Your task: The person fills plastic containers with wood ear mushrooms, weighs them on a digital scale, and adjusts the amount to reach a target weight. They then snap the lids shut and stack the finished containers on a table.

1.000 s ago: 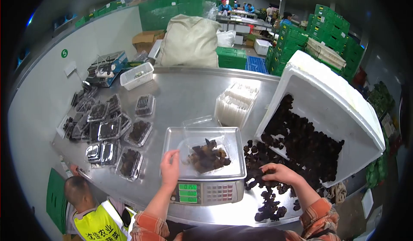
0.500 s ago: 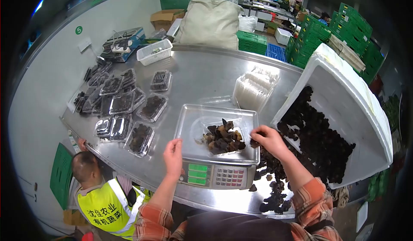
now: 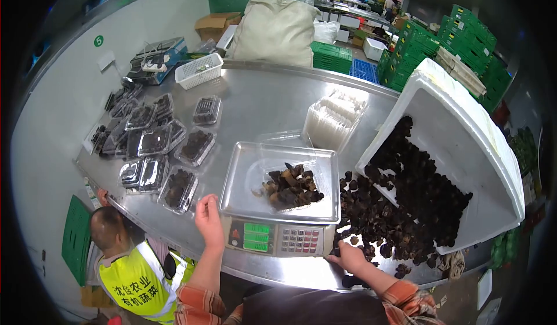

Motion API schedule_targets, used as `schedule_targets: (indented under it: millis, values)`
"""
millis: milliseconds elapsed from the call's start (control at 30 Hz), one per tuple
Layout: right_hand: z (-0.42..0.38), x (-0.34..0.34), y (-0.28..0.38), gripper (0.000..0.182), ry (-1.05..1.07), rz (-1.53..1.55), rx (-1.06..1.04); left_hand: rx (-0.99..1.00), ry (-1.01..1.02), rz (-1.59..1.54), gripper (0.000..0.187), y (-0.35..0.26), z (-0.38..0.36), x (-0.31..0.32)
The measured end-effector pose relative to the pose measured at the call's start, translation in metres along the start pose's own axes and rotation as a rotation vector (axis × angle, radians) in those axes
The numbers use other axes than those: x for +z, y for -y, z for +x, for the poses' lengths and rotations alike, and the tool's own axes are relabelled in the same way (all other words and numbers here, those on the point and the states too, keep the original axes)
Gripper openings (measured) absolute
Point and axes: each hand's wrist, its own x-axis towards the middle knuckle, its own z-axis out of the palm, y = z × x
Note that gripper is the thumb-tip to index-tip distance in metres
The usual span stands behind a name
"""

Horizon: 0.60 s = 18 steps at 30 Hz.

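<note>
A clear container (image 3: pixel 292 187) with dark brown mushroom-like pieces sits on the steel tray (image 3: pixel 243 200) of a digital scale (image 3: pixel 300 239) with a green display. My left hand (image 3: pixel 209 215) is raised just left of the scale, fingers curled, and I cannot make out anything in it. At the scale's right front corner, my right hand (image 3: pixel 350 255) is at the edge of the loose dark pieces (image 3: pixel 371 209), its fingers bent and partly hidden. These pieces spill from a tipped white foam box (image 3: pixel 493 191).
Filled clear packs (image 3: pixel 154 141) cover the table's left side. Empty clear containers (image 3: pixel 335 119) stand stacked behind the scale, near a white basket (image 3: pixel 199 71). A person in a yellow vest (image 3: pixel 142 281) is at the left front edge. Green crates (image 3: pixel 467 38) are beyond the table.
My right hand has moved from the container's right side down to the scale's front right corner. My left hand has shifted slightly down and left. The view has shifted a little.
</note>
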Motion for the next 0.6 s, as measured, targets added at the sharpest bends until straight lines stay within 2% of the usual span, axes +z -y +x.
schedule_targets:
  millis: [33,133,167,267,333,400,467,600]
  values:
    - [0.004,0.027,-0.01,0.049,-0.193,0.063,-0.144,0.031,-0.016,0.003,0.013,-0.006,0.0,0.001]
    - [0.004,0.032,-0.019,0.039,-0.132,0.161,-0.226,0.132,-0.002,0.072,0.013,-0.021,0.007,0.0]
    - [0.003,0.027,-0.023,0.034,-0.085,0.354,-0.164,0.12,0.0,0.074,0.013,-0.027,0.009,-0.002]
    - [-0.006,-0.04,0.0,0.025,-0.127,0.681,-0.086,0.096,-0.012,0.057,0.013,-0.036,0.01,-0.005]
    - [-0.002,-0.08,0.023,0.018,-0.288,0.851,-0.231,0.092,-0.014,0.031,0.014,-0.034,0.01,-0.004]
    - [0.011,-0.108,0.047,0.019,-0.455,0.757,-0.31,0.083,0.012,0.022,0.014,-0.028,0.007,-0.001]
    - [0.032,-0.124,0.064,0.021,-0.531,0.652,-0.367,0.068,0.032,0.009,0.014,-0.026,0.006,0.002]
    - [0.058,-0.141,0.081,0.035,-0.549,0.539,-0.346,0.041,0.049,0.01,0.015,-0.026,0.007,0.005]
